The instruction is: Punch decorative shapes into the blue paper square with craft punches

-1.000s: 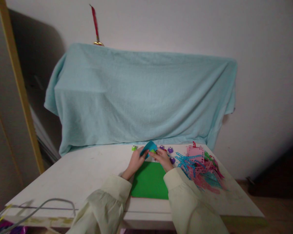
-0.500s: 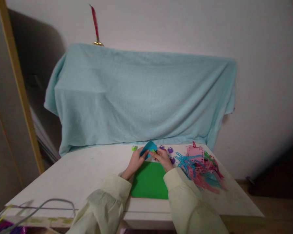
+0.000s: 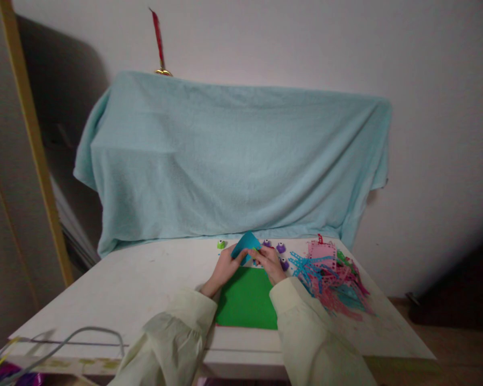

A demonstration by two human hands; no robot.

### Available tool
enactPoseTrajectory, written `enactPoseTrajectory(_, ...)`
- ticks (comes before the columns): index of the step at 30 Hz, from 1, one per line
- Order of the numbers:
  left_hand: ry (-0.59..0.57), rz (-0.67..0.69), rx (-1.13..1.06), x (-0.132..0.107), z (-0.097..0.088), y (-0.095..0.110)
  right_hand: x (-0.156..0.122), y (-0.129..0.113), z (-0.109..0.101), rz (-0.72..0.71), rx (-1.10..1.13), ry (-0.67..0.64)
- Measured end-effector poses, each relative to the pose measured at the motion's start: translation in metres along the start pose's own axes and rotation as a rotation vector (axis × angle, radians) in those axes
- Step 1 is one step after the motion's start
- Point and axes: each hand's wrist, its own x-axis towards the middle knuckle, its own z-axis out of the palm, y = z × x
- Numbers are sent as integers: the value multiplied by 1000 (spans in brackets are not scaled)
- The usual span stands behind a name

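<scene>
My left hand (image 3: 224,266) is closed on a small blue sheet (image 3: 246,243), thumb on its near face, the sheet tilted up above the table. Against the sheet's right side my right hand (image 3: 269,262) is closed, its fingertips pinching a small green piece (image 3: 255,250). Its exact kind is too small to make out. Below both hands lies a flat green sheet (image 3: 247,300). Beyond my right hand sit several purple one-eyed pieces (image 3: 280,247). One lime-green one-eyed piece (image 3: 221,244) stands to the left of the blue sheet.
A heap of pink, blue and green punched strips (image 3: 322,273) covers the table's right side. Behind the white table (image 3: 145,289), a light blue towel (image 3: 241,161) drapes over something. A grey cable (image 3: 84,329) loops over the front left edge.
The fingers have shifted slightly over the blue sheet, and less of the green piece shows between them. Both hands stay in nearly the same place.
</scene>
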Motion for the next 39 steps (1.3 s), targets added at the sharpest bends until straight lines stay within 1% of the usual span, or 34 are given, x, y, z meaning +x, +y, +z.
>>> enactPoseTrajectory(2, 2, -56, -86, 0, 0, 2, 0, -2, 1, 1, 17, -5)
enactPoseTrajectory(4, -13, -105, -245, 0, 1, 7, 0, -3, 3, 12, 48, -16)
enactPoseTrajectory(7, -102, -168, -508, 1, 3, 16, 0, -1, 7, 46, 116, -25)
enactPoseTrajectory(9, -180, -192, -573, 2, 6, 17, 0, 0, 10, 66, 177, -43)
enactPoseTrajectory(11, -214, -183, -574, 2, 10, 14, -2, 1, 12, 71, 234, -74)
enactPoseTrajectory(13, -202, -161, -572, 3, 13, 9, -4, 0, 14, 69, 256, -93)
enactPoseTrajectory(16, -158, -145, -565, 2, 14, 3, -6, -3, 16, 59, 237, -66)
enactPoseTrajectory(21, -170, -133, -565, 1, 11, 4, -6, -4, 19, 27, 190, -15)
enactPoseTrajectory(23, -158, -140, -563, 0, 11, 5, -6, -5, 19, 18, 187, -15)
enactPoseTrajectory(26, -162, -165, -568, 1, 11, 7, -5, -5, 17, 14, 216, -58)
enactPoseTrajectory(29, -169, -193, -594, 2, 13, 8, -4, -5, 16, 68, 228, -68)
enactPoseTrajectory(31, -163, -251, -646, 4, 14, 8, -3, -6, 17, 106, 222, -71)
enactPoseTrajectory(33, -147, -322, -709, 5, 15, 5, -3, -7, 17, 118, 216, -89)
enactPoseTrajectory(35, -112, -353, -735, 6, 16, 2, -3, -7, 18, 115, 214, -106)
enactPoseTrajectory(39, -34, -284, -659, 6, 12, -3, -2, -7, 17, 93, 221, -127)
